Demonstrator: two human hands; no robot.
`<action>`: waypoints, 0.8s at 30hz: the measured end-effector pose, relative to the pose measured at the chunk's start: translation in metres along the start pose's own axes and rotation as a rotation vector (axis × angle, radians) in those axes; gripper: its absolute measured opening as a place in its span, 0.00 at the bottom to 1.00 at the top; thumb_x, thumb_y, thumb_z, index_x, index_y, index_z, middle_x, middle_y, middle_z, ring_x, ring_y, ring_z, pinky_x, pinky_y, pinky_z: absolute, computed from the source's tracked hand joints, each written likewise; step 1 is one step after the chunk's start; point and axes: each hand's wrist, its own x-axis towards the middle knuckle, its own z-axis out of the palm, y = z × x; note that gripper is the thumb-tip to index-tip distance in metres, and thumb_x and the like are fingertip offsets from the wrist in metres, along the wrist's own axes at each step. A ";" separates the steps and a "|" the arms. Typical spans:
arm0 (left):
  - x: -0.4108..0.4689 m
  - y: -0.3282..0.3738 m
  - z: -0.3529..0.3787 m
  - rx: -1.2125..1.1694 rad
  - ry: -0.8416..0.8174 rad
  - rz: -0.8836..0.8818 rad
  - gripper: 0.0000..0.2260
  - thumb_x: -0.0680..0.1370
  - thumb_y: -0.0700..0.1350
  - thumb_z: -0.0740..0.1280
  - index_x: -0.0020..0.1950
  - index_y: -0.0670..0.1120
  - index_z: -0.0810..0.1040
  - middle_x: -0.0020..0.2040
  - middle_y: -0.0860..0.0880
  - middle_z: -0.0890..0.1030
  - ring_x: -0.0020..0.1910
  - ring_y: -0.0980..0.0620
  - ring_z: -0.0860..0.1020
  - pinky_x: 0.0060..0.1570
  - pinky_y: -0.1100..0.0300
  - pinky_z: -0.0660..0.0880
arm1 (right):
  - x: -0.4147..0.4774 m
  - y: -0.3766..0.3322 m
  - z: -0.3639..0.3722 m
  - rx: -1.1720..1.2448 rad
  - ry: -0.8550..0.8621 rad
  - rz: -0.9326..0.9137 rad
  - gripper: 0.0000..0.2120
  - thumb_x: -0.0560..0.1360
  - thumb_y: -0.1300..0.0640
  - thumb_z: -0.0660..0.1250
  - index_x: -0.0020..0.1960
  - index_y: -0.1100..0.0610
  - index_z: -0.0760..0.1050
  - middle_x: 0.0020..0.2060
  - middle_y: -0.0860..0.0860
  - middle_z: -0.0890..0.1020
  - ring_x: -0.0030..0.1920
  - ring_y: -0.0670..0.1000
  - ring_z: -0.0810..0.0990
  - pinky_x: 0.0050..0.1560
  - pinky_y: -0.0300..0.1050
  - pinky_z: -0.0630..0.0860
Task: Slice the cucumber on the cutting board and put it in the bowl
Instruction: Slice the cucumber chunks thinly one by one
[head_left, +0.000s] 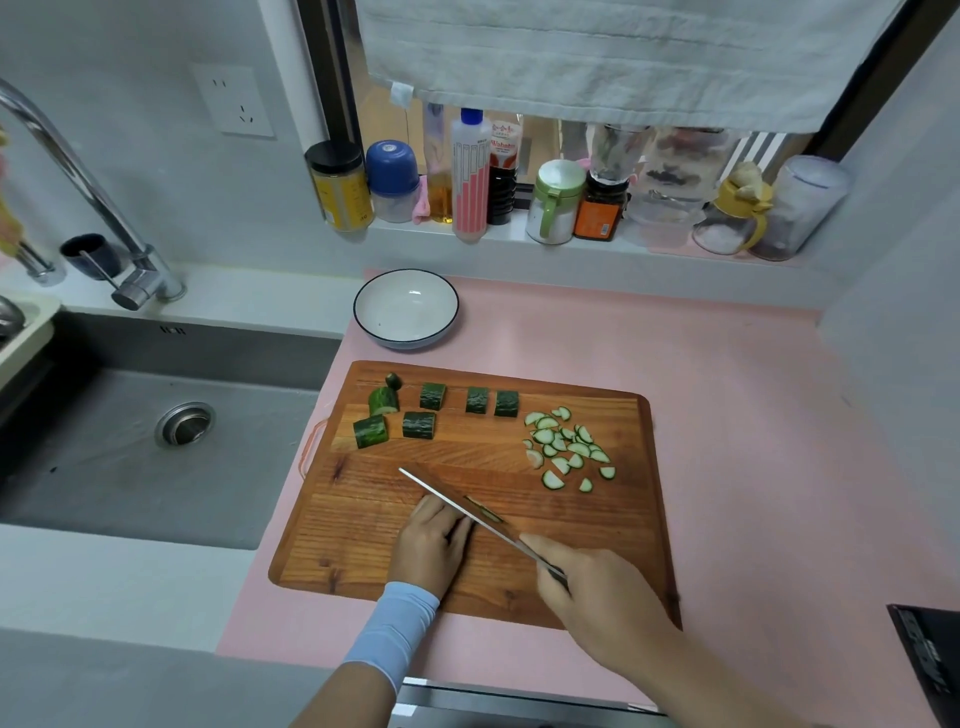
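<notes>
- The knife (457, 506) is gripped at its handle by the right hand (597, 597), with the blade slanted across the cutting board (353, 525).
- A cucumber piece (485, 512) — mostly hidden by the blade — is held under the curled fingers of the left hand (434, 540).
- Cucumber chunks (431, 397) are lined along the board's far left; slices (566, 447) are heaped at its right.
- The bowl (405, 312) is set on the counter (727, 415), just behind the board.

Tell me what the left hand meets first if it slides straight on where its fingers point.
The knife blade, held by the right hand, lies right across the fingertips of the left hand. Beyond it seems bare cutting board, then cucumber chunks.
</notes>
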 end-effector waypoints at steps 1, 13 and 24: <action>0.000 0.000 0.000 -0.002 -0.003 -0.003 0.09 0.76 0.44 0.65 0.46 0.42 0.84 0.45 0.47 0.82 0.48 0.52 0.77 0.58 0.72 0.69 | -0.003 0.001 -0.002 0.003 -0.007 0.011 0.20 0.83 0.48 0.58 0.74 0.38 0.70 0.42 0.43 0.85 0.43 0.46 0.81 0.47 0.44 0.78; -0.001 -0.001 0.002 -0.016 0.007 -0.036 0.12 0.79 0.48 0.65 0.46 0.43 0.85 0.43 0.49 0.82 0.45 0.53 0.79 0.53 0.67 0.74 | -0.008 0.011 -0.013 0.027 -0.071 0.045 0.20 0.83 0.49 0.58 0.73 0.37 0.71 0.36 0.40 0.80 0.38 0.45 0.79 0.42 0.39 0.75; -0.002 -0.004 0.005 -0.042 -0.002 -0.058 0.02 0.73 0.38 0.74 0.44 0.43 0.84 0.43 0.51 0.81 0.44 0.55 0.78 0.51 0.67 0.74 | 0.029 -0.003 0.001 0.111 -0.125 0.008 0.16 0.81 0.53 0.56 0.61 0.38 0.77 0.34 0.45 0.80 0.35 0.47 0.79 0.38 0.44 0.78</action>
